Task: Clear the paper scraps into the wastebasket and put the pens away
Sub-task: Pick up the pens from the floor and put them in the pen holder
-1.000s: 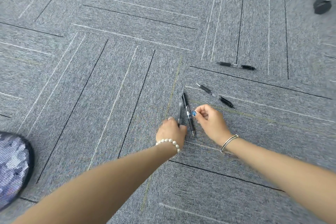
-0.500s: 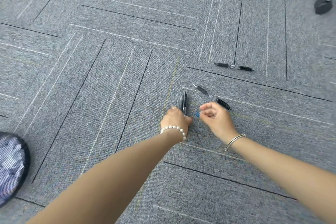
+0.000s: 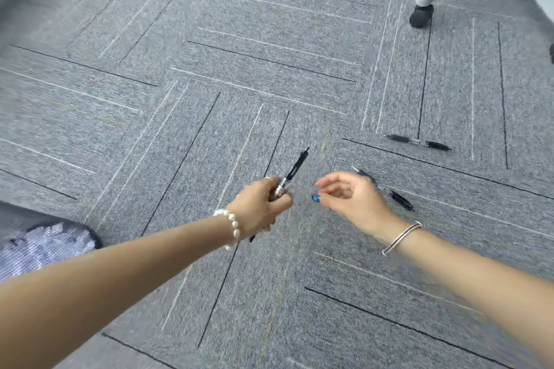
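My left hand (image 3: 262,207) grips black pens (image 3: 295,169), their ends sticking up and away from my fist above the carpet. My right hand (image 3: 352,199) hovers just to the right with loosely curled fingers, holding nothing. One more black pen (image 3: 400,198) lies on the carpet partly behind my right hand. A further black pen (image 3: 418,142) lies farther off to the right. The mesh wastebasket (image 3: 45,244) with white paper inside sits at the lower left edge.
Grey patterned carpet tiles cover the floor. A white office chair base with black castors (image 3: 421,15) stands at the upper right.
My left hand has lifted the pens off the carpet and tilted them. My right hand let go and drew slightly right. The camera view shifted, so the wastebasket shows more.
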Demonstrator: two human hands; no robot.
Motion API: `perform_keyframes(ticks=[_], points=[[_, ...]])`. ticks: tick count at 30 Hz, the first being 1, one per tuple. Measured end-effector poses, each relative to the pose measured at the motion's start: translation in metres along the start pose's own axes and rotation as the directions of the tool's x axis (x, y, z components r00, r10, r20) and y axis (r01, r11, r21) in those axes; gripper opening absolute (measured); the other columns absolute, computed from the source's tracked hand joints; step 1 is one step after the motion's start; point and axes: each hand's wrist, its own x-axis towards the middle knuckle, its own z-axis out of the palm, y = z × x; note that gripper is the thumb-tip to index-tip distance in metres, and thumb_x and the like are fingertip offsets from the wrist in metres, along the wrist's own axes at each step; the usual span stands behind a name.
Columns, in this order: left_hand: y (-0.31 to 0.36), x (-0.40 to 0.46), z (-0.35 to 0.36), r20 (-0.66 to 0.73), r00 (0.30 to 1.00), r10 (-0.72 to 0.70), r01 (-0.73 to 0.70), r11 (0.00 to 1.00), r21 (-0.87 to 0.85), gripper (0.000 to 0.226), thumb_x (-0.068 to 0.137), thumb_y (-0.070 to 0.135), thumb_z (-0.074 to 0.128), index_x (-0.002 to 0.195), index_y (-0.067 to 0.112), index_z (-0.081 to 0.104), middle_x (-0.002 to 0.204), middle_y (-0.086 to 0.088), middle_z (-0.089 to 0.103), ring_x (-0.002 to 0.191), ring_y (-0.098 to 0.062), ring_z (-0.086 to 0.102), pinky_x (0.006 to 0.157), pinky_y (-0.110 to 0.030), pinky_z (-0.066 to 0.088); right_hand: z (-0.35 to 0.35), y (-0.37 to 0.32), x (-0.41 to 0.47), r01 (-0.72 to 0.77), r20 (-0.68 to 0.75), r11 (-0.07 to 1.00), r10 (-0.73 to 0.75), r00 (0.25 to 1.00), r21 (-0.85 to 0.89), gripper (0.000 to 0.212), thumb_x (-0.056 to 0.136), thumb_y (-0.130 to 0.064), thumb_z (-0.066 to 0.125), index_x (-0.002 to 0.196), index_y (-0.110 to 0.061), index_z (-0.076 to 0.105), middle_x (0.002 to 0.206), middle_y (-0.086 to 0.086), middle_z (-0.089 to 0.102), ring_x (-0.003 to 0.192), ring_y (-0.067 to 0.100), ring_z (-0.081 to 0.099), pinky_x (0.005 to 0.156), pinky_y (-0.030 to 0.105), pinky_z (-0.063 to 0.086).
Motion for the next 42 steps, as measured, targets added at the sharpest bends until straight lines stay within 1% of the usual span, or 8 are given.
perform_keyframes(ticks=[6,13,19,24,29,34,38,42], points=[[0.024,-0.070,-0.087,-0.274,0.954,0.118,-0.128,0.992,-0.019,0.029,0.091,0.024,0.047,0.116,0.009,0.046,0.069,0.000,0.050,0.044,-0.005,0.040,0.037,-0.010,0.036,0.015,-0.127,0.016,0.167,0.181,0.986,-0.160,0.970,-0.026,0.016,0.076,-0.014,0.067,0.091,-0.018,0.062,0.089,-0.005,0.067,0.080,0.003,0.063,0.076,0.017,0.051],[0.035,-0.171,-0.182,-0.563,0.796,0.222,-0.269,0.963,0.000,0.017,0.086,0.020,0.050,0.070,0.017,0.044,0.052,0.005,0.043,0.039,-0.011,0.038,0.042,-0.030,0.036,0.099,-0.278,0.018,0.308,0.354,0.934,-0.353,0.866,0.180,0.024,0.071,-0.002,0.072,0.079,-0.020,0.060,0.066,-0.014,0.069,0.067,-0.003,0.063,0.065,0.011,0.046],[-0.029,-0.284,-0.255,-0.734,0.668,0.119,-0.151,0.988,0.022,0.013,0.086,0.020,0.054,0.079,0.009,0.052,0.056,0.005,0.047,0.045,-0.011,0.040,0.050,-0.032,0.038,0.221,-0.350,-0.003,0.368,0.493,0.902,-0.432,0.755,0.227,0.023,0.069,-0.005,0.074,0.076,-0.023,0.062,0.068,-0.008,0.069,0.069,0.005,0.064,0.068,0.018,0.050],[-0.075,-0.344,-0.266,-0.826,0.561,0.050,-0.126,0.992,-0.026,0.014,0.087,0.016,0.054,0.074,0.013,0.051,0.054,0.007,0.045,0.041,-0.004,0.037,0.044,-0.021,0.035,0.316,-0.361,-0.029,0.541,0.620,0.840,-0.446,0.645,0.042,0.017,0.073,-0.005,0.069,0.083,-0.017,0.063,0.081,-0.004,0.068,0.073,0.003,0.061,0.071,0.011,0.045],[-0.087,-0.352,-0.264,-0.836,0.548,0.021,-0.142,0.988,-0.067,0.014,0.087,0.015,0.053,0.073,0.011,0.049,0.051,0.005,0.043,0.041,-0.009,0.037,0.045,-0.027,0.035,0.341,-0.352,-0.035,0.673,0.694,0.725,-0.409,0.592,-0.147,0.017,0.072,-0.006,0.065,0.083,-0.019,0.065,0.088,-0.006,0.067,0.079,0.001,0.056,0.068,0.000,0.033],[-0.073,-0.333,-0.257,-0.809,0.587,0.040,-0.188,0.978,-0.088,0.016,0.087,0.017,0.052,0.073,0.013,0.048,0.054,0.003,0.045,0.044,-0.012,0.038,0.046,-0.028,0.035,0.317,-0.347,-0.029,0.606,0.615,0.782,-0.407,0.675,-0.148,0.010,0.073,-0.018,0.071,0.075,-0.023,0.064,0.073,-0.012,0.066,0.069,0.000,0.061,0.073,0.014,0.047],[-0.060,-0.312,-0.249,-0.797,0.603,0.040,-0.193,0.976,-0.097,0.015,0.086,0.018,0.053,0.074,0.010,0.049,0.060,-0.003,0.047,0.050,-0.015,0.039,0.052,-0.033,0.037,0.301,-0.340,-0.024,0.629,0.556,0.743,-0.429,0.712,-0.231,0.012,0.075,-0.027,0.069,0.072,-0.019,0.061,0.064,-0.014,0.057,0.058,-0.003,0.051,0.061,0.011,0.042],[-0.056,-0.303,-0.243,-0.791,0.612,0.009,-0.197,0.970,-0.141,0.018,0.087,0.016,0.051,0.084,-0.002,0.050,0.061,-0.004,0.047,0.047,-0.013,0.040,0.048,-0.028,0.038,0.298,-0.330,-0.019,0.708,0.580,0.621,-0.456,0.675,-0.336,0.010,0.079,-0.011,0.062,0.086,-0.019,0.064,0.091,-0.006,0.067,0.074,0.005,0.045,0.076,0.019,0.039]])
